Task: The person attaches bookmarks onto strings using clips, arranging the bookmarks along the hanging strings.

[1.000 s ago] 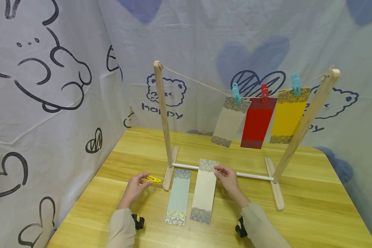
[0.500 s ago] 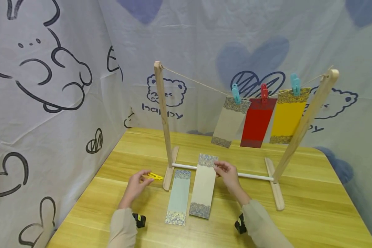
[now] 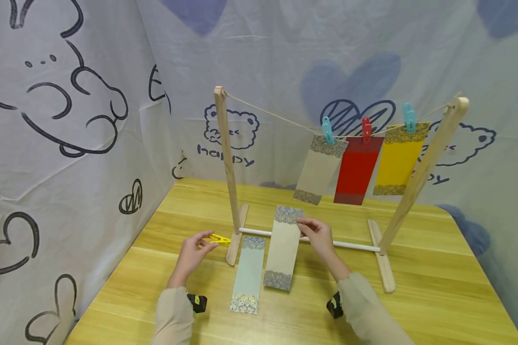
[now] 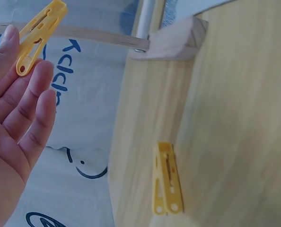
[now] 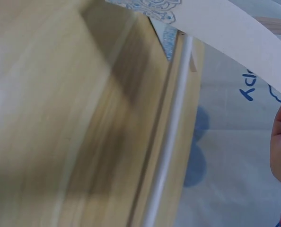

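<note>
My left hand (image 3: 192,254) pinches a yellow clothespin (image 3: 219,239) between thumb and fingers, just left of the rack's left foot. In the left wrist view this clothespin (image 4: 40,35) points up and away from the fingertips. My right hand (image 3: 318,235) pinches the upper right edge of a cream paper card (image 3: 282,244) with lace-patterned ends. That card is tilted up, its top overlapping the white rod. The right wrist view shows the card (image 5: 230,33) raised over the table with its shadow below. A pale green card (image 3: 249,273) lies flat between the hands.
A wooden rack (image 3: 227,158) carries a sagging string (image 3: 272,113). Blue clothespins (image 3: 327,132) and a red clothespin (image 3: 366,132) hold a beige card (image 3: 319,167), a red card (image 3: 357,172) and a yellow card (image 3: 398,165). Another yellow clothespin (image 4: 167,179) lies on the table.
The right hand has raised the cream card, moving it away from me and over the white rod. The left hand has moved slightly up and right with its clothespin.
</note>
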Motion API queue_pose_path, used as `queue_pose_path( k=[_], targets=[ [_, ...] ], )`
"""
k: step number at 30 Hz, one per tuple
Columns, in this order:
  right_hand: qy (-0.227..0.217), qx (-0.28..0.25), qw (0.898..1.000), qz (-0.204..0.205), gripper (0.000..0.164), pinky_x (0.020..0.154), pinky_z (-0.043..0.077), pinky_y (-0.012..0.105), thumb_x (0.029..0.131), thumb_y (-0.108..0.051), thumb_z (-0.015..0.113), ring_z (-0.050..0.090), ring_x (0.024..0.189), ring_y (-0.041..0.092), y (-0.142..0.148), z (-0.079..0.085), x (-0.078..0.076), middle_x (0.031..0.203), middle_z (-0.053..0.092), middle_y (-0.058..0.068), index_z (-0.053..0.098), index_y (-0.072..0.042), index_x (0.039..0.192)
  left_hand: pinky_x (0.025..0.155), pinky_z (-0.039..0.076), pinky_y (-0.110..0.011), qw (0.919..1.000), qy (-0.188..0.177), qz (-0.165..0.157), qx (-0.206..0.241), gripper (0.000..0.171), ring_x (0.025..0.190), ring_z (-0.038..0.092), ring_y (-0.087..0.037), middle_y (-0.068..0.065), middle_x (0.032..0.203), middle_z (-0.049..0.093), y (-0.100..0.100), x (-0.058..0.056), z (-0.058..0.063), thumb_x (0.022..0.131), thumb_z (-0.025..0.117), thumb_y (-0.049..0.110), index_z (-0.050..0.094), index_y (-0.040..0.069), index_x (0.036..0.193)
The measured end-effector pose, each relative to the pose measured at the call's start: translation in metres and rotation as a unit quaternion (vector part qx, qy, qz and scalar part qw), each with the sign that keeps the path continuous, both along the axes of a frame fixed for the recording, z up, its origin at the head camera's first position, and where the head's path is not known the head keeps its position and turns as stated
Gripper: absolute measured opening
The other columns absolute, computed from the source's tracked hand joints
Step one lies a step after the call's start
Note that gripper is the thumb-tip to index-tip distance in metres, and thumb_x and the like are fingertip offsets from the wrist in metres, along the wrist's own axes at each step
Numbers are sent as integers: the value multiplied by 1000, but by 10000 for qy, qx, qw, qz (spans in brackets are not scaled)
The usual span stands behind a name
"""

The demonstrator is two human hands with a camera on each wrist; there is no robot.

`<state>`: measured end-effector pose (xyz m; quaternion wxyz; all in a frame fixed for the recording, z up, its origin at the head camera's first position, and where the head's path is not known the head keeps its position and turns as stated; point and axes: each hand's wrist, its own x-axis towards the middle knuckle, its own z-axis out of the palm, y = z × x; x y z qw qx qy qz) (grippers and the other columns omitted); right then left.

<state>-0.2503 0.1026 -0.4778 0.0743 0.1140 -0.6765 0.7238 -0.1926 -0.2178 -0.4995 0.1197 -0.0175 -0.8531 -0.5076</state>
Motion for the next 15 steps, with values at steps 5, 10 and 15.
queue_pose_path(
  k=[5, 10, 15],
  targets=[
    [188, -87, 9998, 80, 17, 60, 51, 27, 83, 7, 58, 56, 63, 9, -1, 10, -3, 84, 65, 6, 59, 17, 96, 47, 41, -23, 9998, 73, -64, 198, 37, 66, 54, -14, -15, 102, 59, 2, 0, 6, 79, 69, 15, 60, 2, 112],
    [268, -66, 9996, 113, 17, 62, 52, 29, 83, 6, 57, 56, 66, 10, -2, 19, -7, 85, 64, 2, 60, 15, 97, 45, 40, -23, 9994, 202, -107, 271, 36, 66, 56, -19, -15, 102, 59, 5, -2, 12, 79, 68, 16, 60, 2, 112],
    [443, -183, 9987, 142, 16, 59, 50, 23, 83, 7, 56, 57, 66, 10, -2, 28, -11, 84, 64, -2, 60, 16, 96, 45, 41, -23, 9987, 411, -133, 264, 34, 67, 57, -25, -17, 100, 60, 10, -3, 20, 79, 68, 14, 61, 2, 110]
  ],
)
